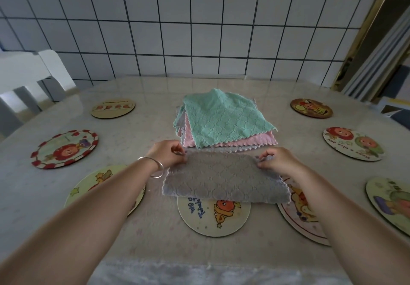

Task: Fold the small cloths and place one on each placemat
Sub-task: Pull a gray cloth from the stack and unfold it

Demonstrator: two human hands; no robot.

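Note:
A grey cloth point(224, 178), doubled over, lies across the table's middle and covers the far edge of a round placemat point(213, 218) with lettering and a cartoon. My left hand point(167, 152) pinches its far left corner. My right hand point(277, 159) pinches the far right corner. Behind it lies a loose stack of cloths point(224, 120), a mint green one on top and pink ones point(248, 141) below. Round cartoon placemats ring the table: several on the left point(64, 149) point(113, 108) point(88, 187) and several on the right point(311, 108) point(352, 144) point(390, 202) point(297, 213).
The table point(155, 229) has a glossy pale cover with a lace edge near me. A white chair point(33, 74) stands at the far left. A tiled wall point(199, 29) runs behind the table, and a gold-framed doorway point(366, 41) is at the right.

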